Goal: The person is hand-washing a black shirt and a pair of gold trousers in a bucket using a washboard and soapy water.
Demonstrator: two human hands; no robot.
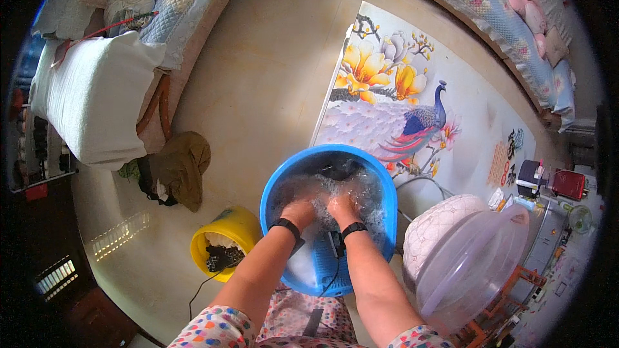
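Note:
A blue plastic washtub (392,188) with a ribbed washboard part (331,268) on its near side stands in front of me. It holds sudsy water and dark cloth (341,168), mostly submerged. My left hand (299,210) and my right hand (342,205) are both in the water side by side, blurred by splashes. The fingers are under the water, so what they hold is hidden. Each wrist bears a black band, with a small dark device on its underside. A black cable hangs near the right wrist over the washboard part.
A yellow bucket (251,227) with cloth inside stands left of the tub. To the right are a translucent plastic basin (474,266) and a quilted cushion (437,222). A peacock-printed panel (377,121) lies beyond the tub. Brown cloth (186,169) hangs at left beside white-covered furniture (96,96).

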